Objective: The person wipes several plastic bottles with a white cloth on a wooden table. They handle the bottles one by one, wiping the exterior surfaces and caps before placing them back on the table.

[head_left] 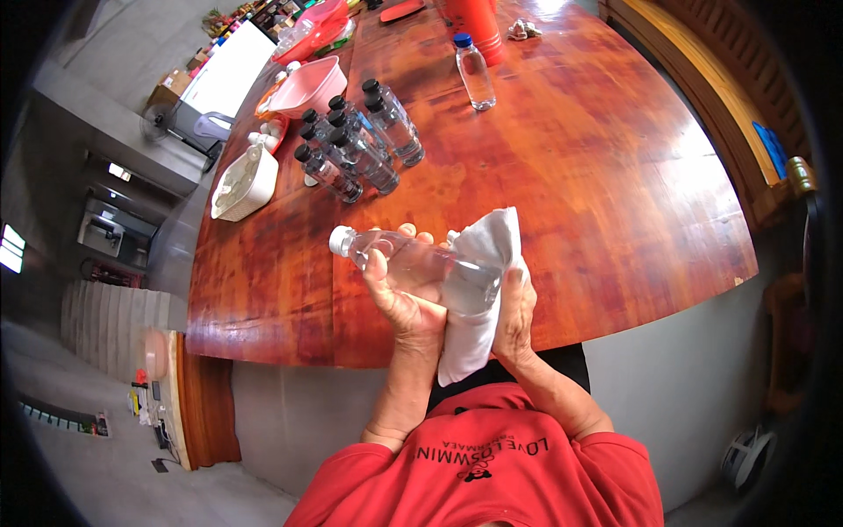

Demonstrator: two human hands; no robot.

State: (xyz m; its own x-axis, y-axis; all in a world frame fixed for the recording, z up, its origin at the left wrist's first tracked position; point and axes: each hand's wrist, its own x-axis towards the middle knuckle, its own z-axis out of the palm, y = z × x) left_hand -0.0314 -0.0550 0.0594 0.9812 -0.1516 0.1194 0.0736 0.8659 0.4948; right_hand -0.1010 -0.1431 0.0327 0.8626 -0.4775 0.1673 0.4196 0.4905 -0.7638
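A clear plastic bottle [399, 256] with a white cap lies tilted in my left hand [411, 303], its cap pointing to the left. The fingers of that hand wrap round the bottle's body. Against the bottle's base is a white cloth [472, 338], which my right hand [516, 316] grips and presses from the right side. Part of the cloth hangs down between my wrists. Some of the right fingers are hidden behind the cloth. Both hands are above the near edge of the glossy reddish wooden table [606, 220].
Several clear bottles with black caps [356, 149] stand grouped beyond my left hand. A white basket [246, 186] and a pink basin [309, 88] are along the left edge. Farther off stand a blue-capped bottle [475, 77] and a red bucket [474, 26]. A wooden bench [711, 79] runs along the right.
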